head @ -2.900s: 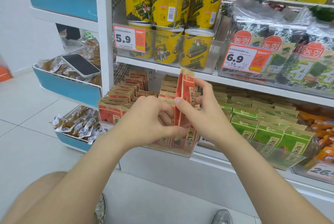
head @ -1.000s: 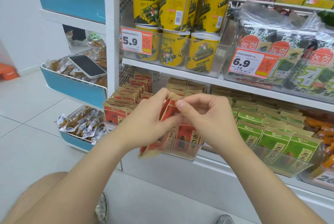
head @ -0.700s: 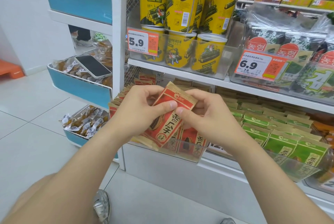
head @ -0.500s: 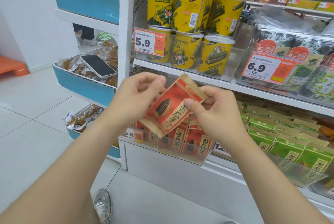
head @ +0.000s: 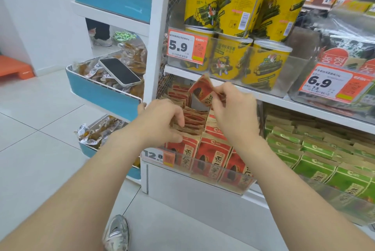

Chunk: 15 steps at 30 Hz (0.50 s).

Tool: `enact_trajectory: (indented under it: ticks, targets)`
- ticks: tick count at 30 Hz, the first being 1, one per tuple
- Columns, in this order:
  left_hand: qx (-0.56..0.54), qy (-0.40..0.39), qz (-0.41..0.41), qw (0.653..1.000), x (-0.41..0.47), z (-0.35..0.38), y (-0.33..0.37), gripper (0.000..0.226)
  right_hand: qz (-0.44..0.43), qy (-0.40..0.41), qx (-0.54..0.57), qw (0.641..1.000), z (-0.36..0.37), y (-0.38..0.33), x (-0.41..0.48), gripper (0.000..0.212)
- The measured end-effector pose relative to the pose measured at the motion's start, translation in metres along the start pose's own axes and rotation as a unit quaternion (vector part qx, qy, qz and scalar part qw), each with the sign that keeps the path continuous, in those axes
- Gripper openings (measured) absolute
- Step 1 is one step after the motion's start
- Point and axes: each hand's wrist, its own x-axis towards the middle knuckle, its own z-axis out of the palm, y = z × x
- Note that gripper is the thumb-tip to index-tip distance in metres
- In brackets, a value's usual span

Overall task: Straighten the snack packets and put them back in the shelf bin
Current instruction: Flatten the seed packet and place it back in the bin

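One hand per job. Pinched the red snack packet (head: 203,90) by an upper corner in the right hand (head: 235,112) and held it tilted above the back of the shelf bin (head: 239,189), just under the lip of the upper shelf (head: 269,98). Curled the left hand (head: 162,121) over the tops of the standing red packets (head: 194,121) in the bin's left row, thumb underneath, gripping them, possibly to draw them toward the front wall; hard to tell through the blur.

Judged the packet light, thin and crinkly: soft enough to buckle if shoved from the top, slick enough to slip from a loose pinch. Best taken along the stiffer sealed top edge, or by both side seams, and fed in bottom first.

Noted a narrow open slot behind the gripped row, toward the bin's back left corner, hemmed by the white upright (head: 157,48) on the left and the middle row on the right. Found little headroom under the upper shelf, so reckoned on a low, slanted entry. Saw the green packets (head: 316,149) beyond the bin's right wall, out of the way.
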Motion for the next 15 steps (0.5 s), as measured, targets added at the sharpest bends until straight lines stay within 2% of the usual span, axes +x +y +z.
enact_trajectory:
  ticks: [2,4,7,10,13,15]
  targets:
    - [-0.011,0.003,0.001,1.0,0.004,-0.001,-0.004,0.03,-0.006,-0.047,-0.03,0.998,0.016,0.004,0.005,0.005]
    - [-0.019,-0.003,0.002,1.0,0.007,-0.001,-0.005,0.029,0.025,-0.118,-0.075,0.99,0.03,0.008,0.011,0.009]
    - [-0.027,-0.001,0.008,1.0,0.007,-0.001,-0.006,0.028,0.065,-0.236,-0.164,0.956,0.044,0.008,0.024,0.017]
    - [-0.041,0.004,0.012,0.999,0.007,0.0,-0.008,0.028,0.059,-0.333,-0.203,0.919,0.05,0.003,0.038,0.01]
    - [-0.053,0.004,0.015,0.998,0.007,0.0,-0.01,0.029,0.024,-0.373,-0.255,0.892,0.05,-0.005,0.052,0.01]
    - [-0.05,0.003,0.015,0.999,0.008,0.0,-0.011,0.029,0.004,-0.375,-0.301,0.877,0.053,-0.015,0.055,0.022]
